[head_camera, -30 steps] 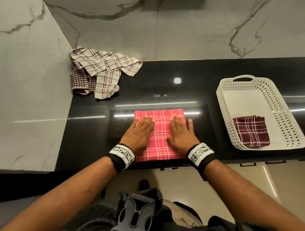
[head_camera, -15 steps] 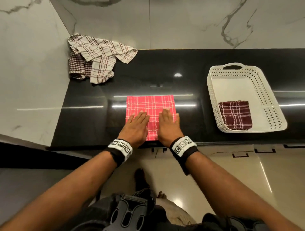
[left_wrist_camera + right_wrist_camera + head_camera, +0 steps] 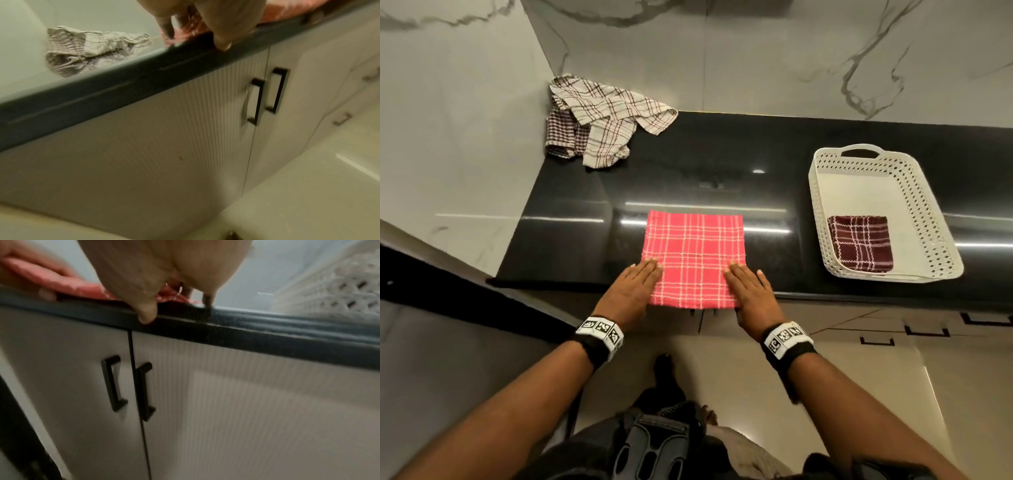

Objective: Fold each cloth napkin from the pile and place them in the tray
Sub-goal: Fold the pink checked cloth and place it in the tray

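Note:
A red plaid napkin lies folded flat and square at the front edge of the black counter. My left hand rests flat with straight fingers on its near left corner. At the near right corner my right hand lies flat the same way. Both wrist views show the thumbs hanging over the counter's front edge beside the red cloth. A pile of cream and brown checked napkins sits crumpled at the back left corner. The white perforated tray at the right holds one folded maroon plaid napkin.
Marble walls close the counter at the back and left. Below the front edge are white cabinet doors with black handles. The tray's far half is bare white plastic.
Both hands slid apart from the middle of the red napkin to its near corners and back toward the counter's edge. The head camera's view also shifted.

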Demonstrator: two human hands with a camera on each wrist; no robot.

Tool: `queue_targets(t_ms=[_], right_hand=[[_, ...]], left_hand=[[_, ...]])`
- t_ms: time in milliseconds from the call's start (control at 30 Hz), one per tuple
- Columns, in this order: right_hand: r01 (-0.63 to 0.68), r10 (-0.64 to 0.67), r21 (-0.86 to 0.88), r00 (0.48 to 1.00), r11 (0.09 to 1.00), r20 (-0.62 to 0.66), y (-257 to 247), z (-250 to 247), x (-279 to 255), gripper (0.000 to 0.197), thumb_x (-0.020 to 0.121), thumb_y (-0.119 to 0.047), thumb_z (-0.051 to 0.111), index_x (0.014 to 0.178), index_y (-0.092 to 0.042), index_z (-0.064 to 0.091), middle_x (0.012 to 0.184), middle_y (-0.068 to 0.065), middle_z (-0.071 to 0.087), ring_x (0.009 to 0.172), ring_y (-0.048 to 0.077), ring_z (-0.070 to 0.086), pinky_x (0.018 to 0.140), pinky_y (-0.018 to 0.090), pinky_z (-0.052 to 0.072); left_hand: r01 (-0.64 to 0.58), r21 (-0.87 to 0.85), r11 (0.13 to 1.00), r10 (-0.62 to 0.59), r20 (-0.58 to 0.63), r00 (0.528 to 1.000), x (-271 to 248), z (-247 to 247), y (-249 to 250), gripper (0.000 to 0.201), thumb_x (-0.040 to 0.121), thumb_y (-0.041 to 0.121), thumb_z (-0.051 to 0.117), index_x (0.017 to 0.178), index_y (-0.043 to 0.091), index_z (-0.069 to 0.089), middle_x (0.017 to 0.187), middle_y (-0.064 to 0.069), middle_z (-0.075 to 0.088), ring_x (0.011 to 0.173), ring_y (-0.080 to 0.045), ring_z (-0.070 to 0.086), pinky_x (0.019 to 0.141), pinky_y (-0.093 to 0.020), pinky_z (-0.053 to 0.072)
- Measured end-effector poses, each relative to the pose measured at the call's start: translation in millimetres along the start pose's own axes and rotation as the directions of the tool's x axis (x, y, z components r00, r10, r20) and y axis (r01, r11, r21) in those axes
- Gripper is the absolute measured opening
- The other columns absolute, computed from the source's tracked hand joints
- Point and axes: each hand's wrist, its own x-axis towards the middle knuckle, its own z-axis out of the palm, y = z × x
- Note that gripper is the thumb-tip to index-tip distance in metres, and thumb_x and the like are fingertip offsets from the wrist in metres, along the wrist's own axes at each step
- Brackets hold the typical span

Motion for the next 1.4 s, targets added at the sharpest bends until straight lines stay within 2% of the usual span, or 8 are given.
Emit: queue_targets(t_ms=[167, 300, 533, 1100, 1200, 1267, 1333, 1400], right_hand=[[-0.155, 0.212, 0.439, 0.974, 0.885, -0.084, 5, -16, -9, 0.040, 0.082, 0.001, 0.061, 0.115, -0.020, 0.071, 0.116, 0.002, 0.070, 0.108, 0.022, 0.064, 0.099, 0.039, 0.048], [-0.297, 0.404, 0.642, 0.914, 0.707, -0.022, -5, -41, 24, 0.019, 0.102, -0.032, 0.053, 0.102, -0.023, 0.070, 0.093, -0.009, 0.073, 0.085, 0.004, 0.067, 0.073, 0.020, 0.049], [-0.540, 0.598, 0.408, 0.801, 0.736, -0.018, -5, -30, 68, 0.032, 0.104, -0.040, 0.042, 0.091, -0.013, 0.053, 0.090, 0.010, 0.068, 0.081, 0.030, 0.064, 0.073, 0.040, 0.051], [-0.642, 0.649, 0.136, 0.761, 0.755, -0.012, -11, -46, 87, 0.025, 0.105, -0.031, 0.034, 0.109, -0.008, 0.042, 0.104, 0.021, 0.066, 0.094, 0.045, 0.064, 0.074, 0.046, 0.047], [-0.613, 0.634, 0.177, 0.766, 0.770, -0.103, -16, -48, 84, 0.025, 0.100, -0.026, 0.042, 0.118, -0.008, 0.042, 0.112, 0.018, 0.058, 0.093, 0.042, 0.061, 0.074, 0.046, 0.048], [-0.483, 0.469, -0.032, 0.862, 0.875, -0.191, -29, -48, 81, 0.037, 0.092, -0.023, 0.049, 0.126, -0.008, 0.045, 0.113, 0.013, 0.055, 0.094, 0.035, 0.058, 0.078, 0.047, 0.048], [-0.269, 0.262, -0.066, 0.960, 0.961, -0.101, -43, -43, 85, 0.050, 0.094, -0.025, 0.047, 0.140, -0.008, 0.040, 0.137, 0.014, 0.048, 0.124, 0.037, 0.049, 0.104, 0.053, 0.038], [-0.121, 0.122, -0.014, 0.983, 0.993, 0.139, -47, -33, 94, 0.064, 0.103, -0.038, 0.034, 0.157, -0.012, 0.013, 0.166, 0.008, 0.009, 0.153, 0.027, 0.006, 0.122, 0.054, 0.004]], left_hand=[[0.227, -0.511, 0.829, -0.297, -0.058, 0.953, -13, -28, 2, 0.046, 0.073, 0.000, 0.067, 0.113, 0.022, 0.064, 0.104, -0.001, 0.071, 0.094, -0.022, 0.068, 0.082, -0.026, 0.049], [0.336, -0.647, 0.684, -0.489, -0.065, 0.870, 17, -40, -3, 0.014, 0.093, 0.035, 0.064, 0.095, 0.024, 0.057, 0.083, 0.006, 0.070, 0.077, -0.013, 0.067, 0.069, -0.032, 0.051], [0.487, -0.518, 0.704, -0.527, 0.080, 0.846, 65, -33, -17, 0.031, 0.103, 0.039, 0.043, 0.114, 0.011, 0.051, 0.107, -0.020, 0.066, 0.097, -0.040, 0.063, 0.081, -0.045, 0.050], [0.624, -0.381, 0.682, -0.642, 0.098, 0.761, 90, -43, -14, 0.034, 0.102, 0.049, 0.037, 0.103, 0.017, 0.046, 0.099, -0.012, 0.066, 0.091, -0.036, 0.063, 0.077, -0.041, 0.045], [0.433, -0.340, 0.835, -0.516, -0.212, 0.830, 84, -45, -2, 0.024, 0.099, 0.038, 0.046, 0.105, 0.015, 0.048, 0.096, -0.009, 0.061, 0.085, -0.031, 0.058, 0.075, -0.044, 0.047], [0.211, -0.168, 0.963, -0.255, -0.315, 0.914, 85, -40, 12, 0.029, 0.093, 0.028, 0.050, 0.117, 0.013, 0.055, 0.109, -0.010, 0.061, 0.094, -0.030, 0.058, 0.083, -0.046, 0.048], [0.015, -0.030, 0.999, -0.021, -0.231, 0.973, 91, -29, 26, 0.046, 0.092, 0.028, 0.046, 0.132, 0.010, 0.056, 0.133, -0.012, 0.059, 0.121, -0.033, 0.057, 0.103, -0.048, 0.043], [-0.037, 0.040, 0.999, 0.039, -0.064, 0.997, 98, -15, 29, 0.057, 0.095, 0.035, 0.038, 0.145, 0.009, 0.048, 0.152, -0.011, 0.045, 0.142, -0.030, 0.039, 0.116, -0.048, 0.027]])
